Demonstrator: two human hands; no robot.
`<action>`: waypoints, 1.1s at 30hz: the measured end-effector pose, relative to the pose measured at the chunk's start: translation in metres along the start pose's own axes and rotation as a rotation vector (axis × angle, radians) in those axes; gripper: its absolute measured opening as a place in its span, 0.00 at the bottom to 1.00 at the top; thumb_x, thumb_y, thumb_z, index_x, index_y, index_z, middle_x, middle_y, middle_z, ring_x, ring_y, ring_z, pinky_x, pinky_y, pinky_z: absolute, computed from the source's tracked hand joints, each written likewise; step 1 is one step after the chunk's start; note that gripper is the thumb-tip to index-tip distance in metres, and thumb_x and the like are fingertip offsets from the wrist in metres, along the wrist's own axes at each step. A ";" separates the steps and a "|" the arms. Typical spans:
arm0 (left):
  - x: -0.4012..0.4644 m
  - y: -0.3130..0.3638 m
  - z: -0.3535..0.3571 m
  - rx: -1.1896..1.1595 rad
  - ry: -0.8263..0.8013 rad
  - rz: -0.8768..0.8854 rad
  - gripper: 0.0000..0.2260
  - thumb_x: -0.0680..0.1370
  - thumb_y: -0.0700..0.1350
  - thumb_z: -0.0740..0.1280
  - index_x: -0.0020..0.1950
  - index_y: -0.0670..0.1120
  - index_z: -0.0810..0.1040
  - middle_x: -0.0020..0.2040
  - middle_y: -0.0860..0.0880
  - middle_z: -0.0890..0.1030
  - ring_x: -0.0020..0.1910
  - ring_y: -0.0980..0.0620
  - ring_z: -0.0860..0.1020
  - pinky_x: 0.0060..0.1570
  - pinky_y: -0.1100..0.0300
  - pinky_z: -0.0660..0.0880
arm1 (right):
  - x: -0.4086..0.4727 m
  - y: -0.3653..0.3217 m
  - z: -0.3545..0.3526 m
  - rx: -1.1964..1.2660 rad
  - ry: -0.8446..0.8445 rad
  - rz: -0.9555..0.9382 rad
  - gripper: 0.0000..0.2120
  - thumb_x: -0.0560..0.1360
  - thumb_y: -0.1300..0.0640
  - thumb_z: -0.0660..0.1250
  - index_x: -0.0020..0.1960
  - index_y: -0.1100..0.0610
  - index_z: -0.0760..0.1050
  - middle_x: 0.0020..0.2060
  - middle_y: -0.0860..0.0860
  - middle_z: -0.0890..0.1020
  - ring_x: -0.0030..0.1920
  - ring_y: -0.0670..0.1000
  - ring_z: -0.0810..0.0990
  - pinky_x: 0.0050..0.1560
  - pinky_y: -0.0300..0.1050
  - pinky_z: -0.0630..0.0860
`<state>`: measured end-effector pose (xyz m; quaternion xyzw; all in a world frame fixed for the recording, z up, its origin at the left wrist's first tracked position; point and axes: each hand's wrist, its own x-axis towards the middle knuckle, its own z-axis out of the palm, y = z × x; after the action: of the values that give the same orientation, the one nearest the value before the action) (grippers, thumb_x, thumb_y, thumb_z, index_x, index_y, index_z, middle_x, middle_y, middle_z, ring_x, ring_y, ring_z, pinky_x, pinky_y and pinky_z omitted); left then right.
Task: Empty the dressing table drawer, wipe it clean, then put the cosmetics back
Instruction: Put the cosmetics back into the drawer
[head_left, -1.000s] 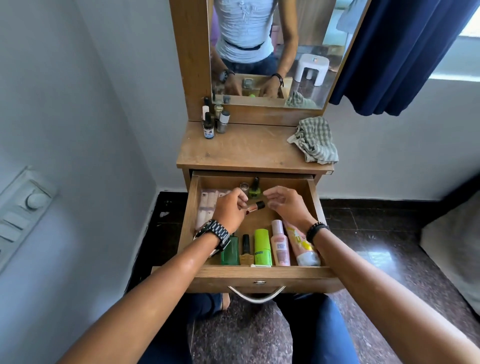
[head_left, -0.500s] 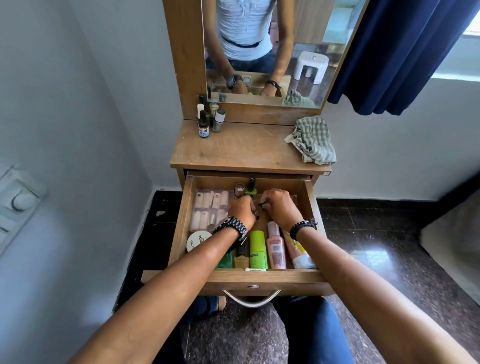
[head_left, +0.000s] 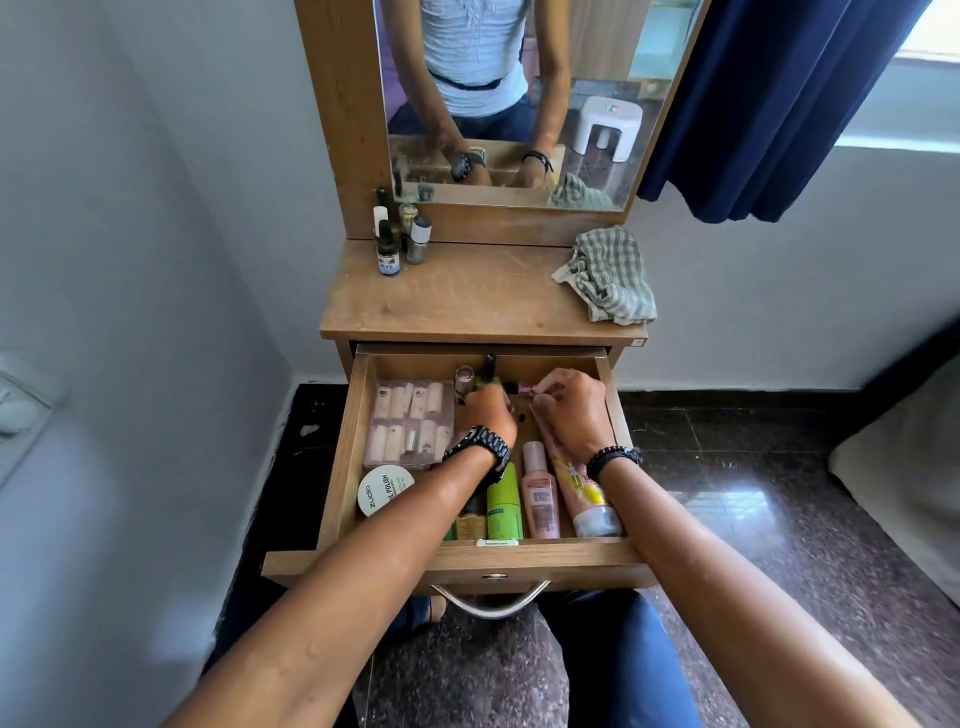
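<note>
Drawer pulled fully out under the table, still stocked. Contents, left to right: clear pack of pale nail tips at back left; white round tub marked "nail polish" in front of it; along the front wall a small amber bottle, green tube, pink bottle and a larger pink tube lying on their sides. At the back wall stand a small brown-capped bottle and a green bottle with black cap.

My left hand is curled, knuckles up, fingers closed around something near the green bottle; I cannot tell what it grips. Black watch on that wrist. My right hand pinches a small pink-capped item between thumb and fingertips, just above the drawer floor. Black bead bracelet on that wrist.

On the table: a cluster of small bottles at back left, a checked cloth crumpled at back right. Mirror behind; blue curtain to the right.
</note>
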<state>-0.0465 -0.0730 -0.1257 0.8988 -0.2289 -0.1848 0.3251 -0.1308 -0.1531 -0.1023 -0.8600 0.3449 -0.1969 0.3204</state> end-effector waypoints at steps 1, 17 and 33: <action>0.000 0.001 0.000 0.004 0.004 0.012 0.06 0.75 0.39 0.63 0.51 0.41 0.77 0.52 0.39 0.79 0.52 0.40 0.78 0.48 0.55 0.73 | 0.000 -0.001 0.000 0.007 0.002 0.001 0.05 0.68 0.67 0.67 0.37 0.60 0.80 0.36 0.50 0.81 0.38 0.47 0.76 0.37 0.32 0.65; -0.023 -0.001 -0.050 -0.153 0.008 0.186 0.04 0.73 0.35 0.67 0.44 0.41 0.81 0.40 0.43 0.83 0.39 0.47 0.81 0.40 0.61 0.76 | -0.003 -0.023 -0.018 0.121 -0.040 0.007 0.02 0.70 0.65 0.70 0.42 0.61 0.81 0.38 0.53 0.84 0.37 0.45 0.79 0.34 0.25 0.71; 0.062 -0.009 -0.164 -0.242 0.526 0.274 0.11 0.73 0.39 0.69 0.55 0.45 0.77 0.53 0.45 0.77 0.51 0.49 0.77 0.49 0.62 0.72 | 0.091 -0.150 0.025 -0.049 -0.091 -0.300 0.18 0.75 0.64 0.63 0.65 0.56 0.71 0.56 0.55 0.74 0.56 0.53 0.74 0.55 0.42 0.70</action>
<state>0.0861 -0.0181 -0.0247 0.8312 -0.2324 0.0737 0.4998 0.0157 -0.1248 -0.0066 -0.9174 0.2026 -0.1948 0.2818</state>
